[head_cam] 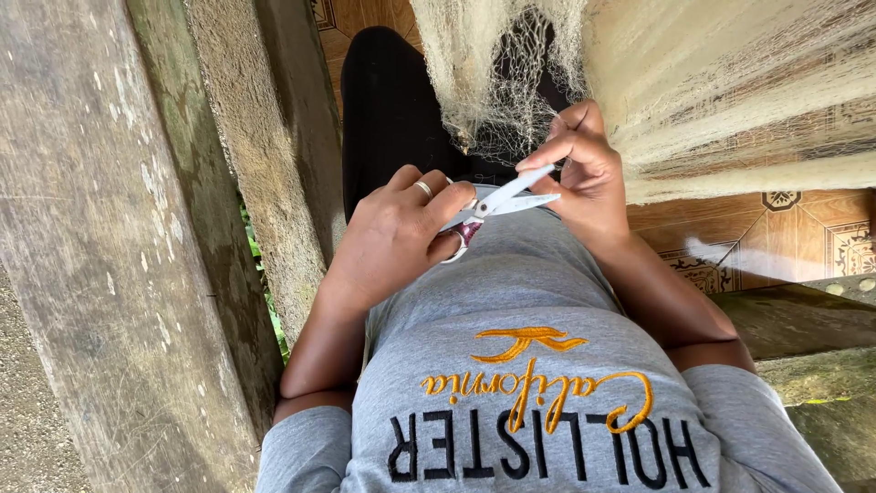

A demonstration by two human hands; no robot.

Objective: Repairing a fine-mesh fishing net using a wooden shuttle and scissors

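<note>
Both hands meet over my lap in the head view: my left hand (pixel 397 233), a ring on one finger, grips the handles of the white-bladed scissors (pixel 497 203), while my right hand (pixel 584 173) pinches strands of the pale fishing net (pixel 511 100) at the blade tips. Beyond them I see the net draped across my dark trousers (pixel 388 110) and the patterned tile floor (pixel 803 237), with a weathered wooden post (pixel 109 246) on my left.

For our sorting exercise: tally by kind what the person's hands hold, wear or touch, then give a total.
Scissors, white blades, in the left hand: 1
Ring on the left hand: 1
Pale net, by the right hand: 1
Total: 3
</note>
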